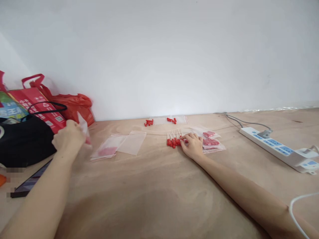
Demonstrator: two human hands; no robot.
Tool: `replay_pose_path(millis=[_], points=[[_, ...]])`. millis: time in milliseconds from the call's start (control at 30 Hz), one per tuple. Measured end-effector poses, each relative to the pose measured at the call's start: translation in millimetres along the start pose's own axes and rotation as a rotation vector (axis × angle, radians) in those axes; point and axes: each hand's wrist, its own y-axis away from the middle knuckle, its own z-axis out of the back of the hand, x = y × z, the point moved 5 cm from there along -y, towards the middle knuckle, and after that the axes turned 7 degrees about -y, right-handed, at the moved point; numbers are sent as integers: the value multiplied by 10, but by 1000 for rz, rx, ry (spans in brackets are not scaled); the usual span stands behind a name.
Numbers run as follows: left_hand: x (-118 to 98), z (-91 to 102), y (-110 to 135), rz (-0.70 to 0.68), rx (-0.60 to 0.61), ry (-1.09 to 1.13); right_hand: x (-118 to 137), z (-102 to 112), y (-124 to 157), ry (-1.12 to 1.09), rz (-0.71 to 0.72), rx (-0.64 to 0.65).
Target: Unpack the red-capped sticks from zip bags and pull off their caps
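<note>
My left hand (69,136) is raised at the left, its fingers closed on a small clear plastic bag (84,127) with something red in its lower part; the bag is blurred. At the centre right my right hand (193,145) rests low on the table, fingers bent and pinched at the end of a row of red-headed white sticks (173,142). Its fingertips partly hide the nearest stick. Just beyond that hand lie clear bags with red contents (211,142). Between my hands are a flat bag with red contents (107,151) and an unfilled clear bag (132,142).
Near the wall lie two small clusters of red pieces (149,122) and clear bags (160,121). A white power strip (271,147) with cables is at the right. On the left are red bags (74,104), a black bag (25,142) and a phone (32,179).
</note>
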Motion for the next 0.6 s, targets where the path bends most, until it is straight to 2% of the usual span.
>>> replay_pose_path(millis=[67, 100, 133, 233, 300, 367, 433, 600], points=[[-183, 59, 146, -6, -105, 72, 10, 5, 2, -3, 9, -8], [-292, 10, 229, -35, -90, 175, 18, 8, 5, -3, 17, -12], [-384, -91, 318, -25, -40, 319, 30, 13, 8, -3, 28, -14], [-658, -550, 631, -51, 141, 446, 81, 29, 26, -10, 75, -17], [-766, -874, 857, -45, 233, 519, 117, 38, 41, -18, 107, -13], [-815, -1118, 1068, -47, 291, 571, 146, 41, 55, -25, 132, -3], [-820, -1268, 1249, -56, 343, 608, 165, 35, 67, -33, 155, 10], [-763, -1355, 1577, -116, 474, 693, 187, 14, 81, -20, 198, 35]])
